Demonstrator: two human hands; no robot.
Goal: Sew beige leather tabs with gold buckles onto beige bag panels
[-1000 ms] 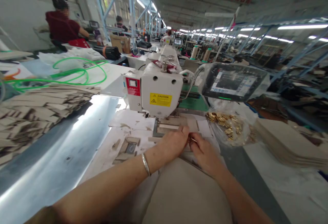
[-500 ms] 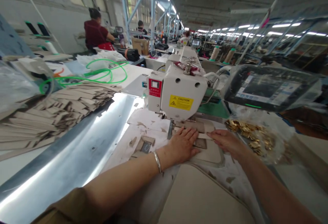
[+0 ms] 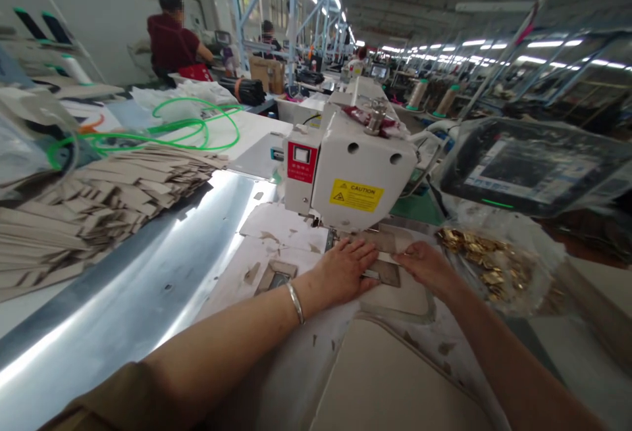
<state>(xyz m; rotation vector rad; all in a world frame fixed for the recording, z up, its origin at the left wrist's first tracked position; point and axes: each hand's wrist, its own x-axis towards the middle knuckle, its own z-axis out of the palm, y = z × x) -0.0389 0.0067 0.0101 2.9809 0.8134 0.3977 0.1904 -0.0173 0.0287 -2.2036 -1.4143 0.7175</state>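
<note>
My left hand (image 3: 345, 270) lies flat, fingers stretched out, on a beige panel (image 3: 415, 296) by the head of a white sewing machine (image 3: 363, 161). A silver bangle (image 3: 296, 303) circles that wrist. My right hand (image 3: 425, 266) is at the panel's right side, thumb and fingers pinched on the end of a narrow pale strip (image 3: 386, 257). The strip's other end runs under my left fingers and is hidden. Below the strip, a darker rectangular patch (image 3: 388, 273) shows in the panel. Nearer to me lies a larger beige panel (image 3: 390, 378).
Beige strips (image 3: 99, 214) are heaped left of a shiny metal plate (image 3: 162, 273). Gold metal pieces (image 3: 494, 263) lie in a plastic bag at right, below a plastic-wrapped screen (image 3: 528, 168). Green tubing (image 3: 197, 138) coils behind. A person (image 3: 172, 43) sits at the back left.
My view has shifted slightly, with the machine appearing larger. My left hand stays flat on the panel; my right fingers keep their pinch, slightly nearer the left hand.
</note>
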